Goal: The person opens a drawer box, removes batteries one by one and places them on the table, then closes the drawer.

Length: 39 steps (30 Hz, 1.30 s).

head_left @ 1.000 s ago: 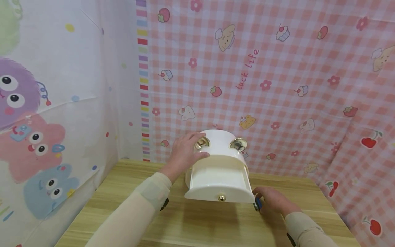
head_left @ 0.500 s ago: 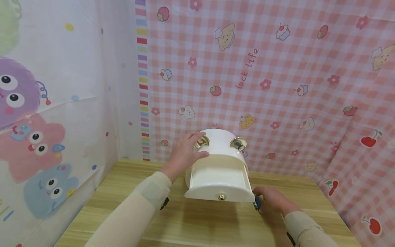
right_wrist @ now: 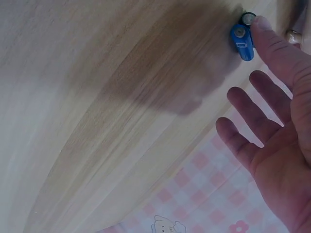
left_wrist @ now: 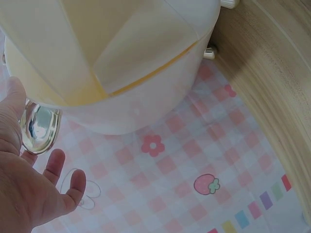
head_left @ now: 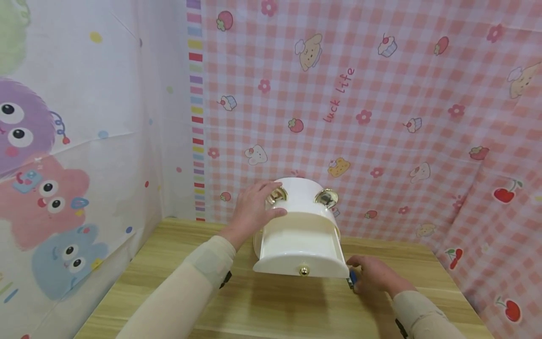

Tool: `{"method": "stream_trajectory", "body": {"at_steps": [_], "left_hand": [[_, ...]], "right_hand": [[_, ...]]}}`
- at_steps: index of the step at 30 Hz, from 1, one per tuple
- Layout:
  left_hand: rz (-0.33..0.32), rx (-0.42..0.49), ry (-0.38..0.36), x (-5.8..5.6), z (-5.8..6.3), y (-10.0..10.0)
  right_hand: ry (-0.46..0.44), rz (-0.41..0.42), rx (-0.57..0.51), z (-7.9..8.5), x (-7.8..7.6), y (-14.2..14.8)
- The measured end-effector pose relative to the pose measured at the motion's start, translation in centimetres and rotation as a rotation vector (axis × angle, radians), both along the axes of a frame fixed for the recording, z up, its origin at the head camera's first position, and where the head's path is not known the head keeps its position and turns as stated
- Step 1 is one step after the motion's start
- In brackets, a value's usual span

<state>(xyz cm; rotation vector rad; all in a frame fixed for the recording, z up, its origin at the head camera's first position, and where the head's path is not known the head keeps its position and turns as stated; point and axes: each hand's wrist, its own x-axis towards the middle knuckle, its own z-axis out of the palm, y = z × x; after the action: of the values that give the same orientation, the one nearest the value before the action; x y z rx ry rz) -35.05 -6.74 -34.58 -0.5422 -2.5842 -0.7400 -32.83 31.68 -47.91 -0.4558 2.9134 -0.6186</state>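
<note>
A white alarm-clock-shaped box [head_left: 300, 200] with gold bell-like ears stands at the table's back. Its drawer [head_left: 301, 263] is pulled out, and the visible inside holds nothing. My left hand [head_left: 254, 207] grips the left gold ear [left_wrist: 41, 127], thumb in front, other fingers around behind. Beside the drawer's right front corner, my right hand [head_left: 374, 274] pinches a blue battery [right_wrist: 243, 43] and a dark-ended battery [right_wrist: 248, 19] by the thumb. The index finger is hidden in the right wrist view; the remaining fingers are loosely spread.
A gold knob [head_left: 304, 271] sticks out from the drawer front. The wooden table [head_left: 271, 310] meets a pink checked cloth [head_left: 372, 150] behind and a white cartoon cloth [head_left: 114, 179] at the left. The right gold ear [head_left: 327, 198] stands free.
</note>
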Motion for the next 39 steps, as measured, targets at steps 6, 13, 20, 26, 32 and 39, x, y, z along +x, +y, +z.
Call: {"method": "stream_trajectory", "body": {"at_steps": [6, 13, 20, 26, 32, 39], "left_hand": [[0.002, -0.001, -0.011, 0.0, 0.0, 0.1], [0.003, -0.007, -0.009, -0.1, 0.0, 0.1], [-0.007, 0.011, -0.008, -0.1, -0.1, 0.1], [-0.004, 0.010, -0.007, 0.0, -0.1, 0.1], [-0.005, 0.010, -0.014, 0.0, -0.2, 0.2], [-0.006, 0.016, -0.019, 0.1, 0.0, 0.2]], "right_hand": [[0.035, 0.034, -0.008, 0.6, 0.4, 0.4], [0.060, -0.057, 0.025, 0.9, 1.2, 0.3], [0.071, -0.174, -0.020, 1.3, 3.1, -0.8], [0.011, -0.248, -0.194, 1.3, 4.7, -1.8], [-0.111, -0.288, -0.406, 1.3, 6.2, -2.5], [-0.340, -0.242, -0.651, 1.0, 7.3, -2.7]]}}
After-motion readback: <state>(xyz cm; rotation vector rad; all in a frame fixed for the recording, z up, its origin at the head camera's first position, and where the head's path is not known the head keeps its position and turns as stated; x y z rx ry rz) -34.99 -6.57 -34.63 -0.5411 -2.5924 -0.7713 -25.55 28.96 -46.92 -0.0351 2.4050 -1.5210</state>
